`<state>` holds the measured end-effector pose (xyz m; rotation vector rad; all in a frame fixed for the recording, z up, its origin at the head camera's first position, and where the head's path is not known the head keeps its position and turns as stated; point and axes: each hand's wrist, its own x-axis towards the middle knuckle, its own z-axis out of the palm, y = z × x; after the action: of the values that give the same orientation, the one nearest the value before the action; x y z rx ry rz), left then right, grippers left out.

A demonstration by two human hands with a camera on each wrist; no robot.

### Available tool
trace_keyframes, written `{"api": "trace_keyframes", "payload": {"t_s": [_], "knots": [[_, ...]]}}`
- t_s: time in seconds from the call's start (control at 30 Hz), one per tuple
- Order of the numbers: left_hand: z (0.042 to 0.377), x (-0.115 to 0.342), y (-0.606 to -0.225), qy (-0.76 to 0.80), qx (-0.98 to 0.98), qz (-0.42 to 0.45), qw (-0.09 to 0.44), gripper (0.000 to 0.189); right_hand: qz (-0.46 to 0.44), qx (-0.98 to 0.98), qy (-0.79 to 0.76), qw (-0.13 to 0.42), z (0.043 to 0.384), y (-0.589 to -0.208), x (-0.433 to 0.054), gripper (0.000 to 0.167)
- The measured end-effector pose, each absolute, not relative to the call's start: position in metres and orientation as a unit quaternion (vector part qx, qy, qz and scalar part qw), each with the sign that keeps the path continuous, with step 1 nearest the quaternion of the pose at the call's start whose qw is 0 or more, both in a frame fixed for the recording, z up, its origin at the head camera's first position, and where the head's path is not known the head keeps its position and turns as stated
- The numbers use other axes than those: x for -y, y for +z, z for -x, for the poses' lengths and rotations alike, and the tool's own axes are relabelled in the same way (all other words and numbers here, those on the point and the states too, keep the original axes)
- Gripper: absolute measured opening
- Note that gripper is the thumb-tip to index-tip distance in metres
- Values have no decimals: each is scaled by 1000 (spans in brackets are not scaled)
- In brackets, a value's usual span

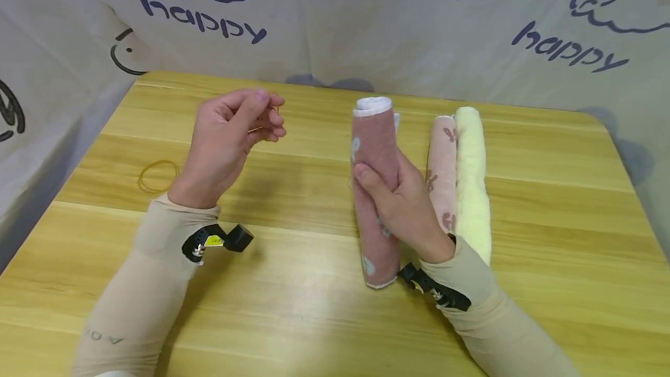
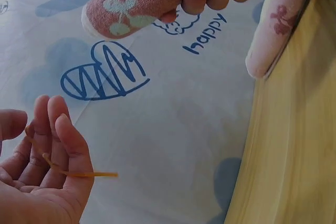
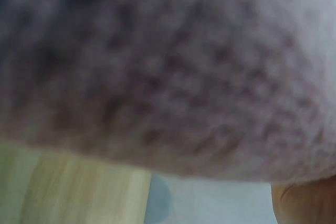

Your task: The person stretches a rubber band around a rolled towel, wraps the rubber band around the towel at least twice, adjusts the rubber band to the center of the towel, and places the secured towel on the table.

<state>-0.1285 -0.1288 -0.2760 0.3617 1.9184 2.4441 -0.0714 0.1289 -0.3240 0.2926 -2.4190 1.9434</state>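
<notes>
My right hand (image 1: 413, 211) grips a rolled dusky-pink towel (image 1: 376, 138) around its middle, thumb across the front. The roll stands nearly upright in the head view, with white edges and pale motifs. Its blurred surface fills most of the right wrist view. To the left, my left hand (image 1: 217, 138) is raised with fingers bent and the thumb near the forefinger. A thin yellow rubber band (image 2: 86, 173) is held in that hand, running across the fingers with one end sticking out past them in the left wrist view.
Another yellow rubber band (image 1: 158, 177) lies on the wooden table (image 1: 293, 319) beside my left wrist. Right of the held roll lie a light-pink rolled towel (image 1: 442, 156) and a pale-yellow one (image 1: 472, 173), side by side. A printed cloth (image 1: 324, 22) hangs behind the table.
</notes>
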Motion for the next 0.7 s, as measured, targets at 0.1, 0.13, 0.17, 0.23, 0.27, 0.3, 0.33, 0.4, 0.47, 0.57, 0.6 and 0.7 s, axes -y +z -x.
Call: {"api": "trace_keyframes", "payload": {"t_s": [0.1, 0.13, 0.17, 0.23, 0.27, 0.3, 0.33, 0.4, 0.47, 0.57, 0.6, 0.7], "knots": [[130, 121, -275, 779, -616, -115, 23, 31, -109, 771, 626, 31, 72, -326, -129, 51], [130, 119, -274, 780, -615, -112, 29, 32, -113, 769, 628, 39, 72, -327, -129, 59], [131, 117, -273, 781, -614, -110, 35, 33, -117, 766, 630, 45, 72, -327, -129, 67], [132, 114, -272, 778, -617, -110, 44, 34, -125, 759, 637, 51, 73, -327, -128, 78], [132, 112, -271, 774, -621, -114, 47, 35, -126, 757, 639, 51, 72, -327, -128, 78], [132, 110, -270, 769, -626, -119, 49, 37, -125, 754, 642, 49, 72, -327, -127, 76], [132, 108, -269, 760, -636, -127, 50, 38, -125, 752, 645, 45, 72, -327, -127, 70], [131, 105, -268, 740, -653, -151, 54, 39, -123, 750, 648, 34, 71, -326, -127, 59], [130, 101, -268, 722, -667, -175, 60, 36, -118, 753, 647, 29, 71, -326, -127, 49], [128, 98, -269, 708, -673, -197, 84, 35, -113, 759, 641, 25, 71, -325, -127, 41], [128, 98, -269, 706, -673, -201, 95, 36, -113, 759, 640, 25, 71, -325, -127, 39], [127, 97, -269, 700, -673, -202, 125, 43, -116, 760, 639, 19, 70, -324, -127, 35]]}}
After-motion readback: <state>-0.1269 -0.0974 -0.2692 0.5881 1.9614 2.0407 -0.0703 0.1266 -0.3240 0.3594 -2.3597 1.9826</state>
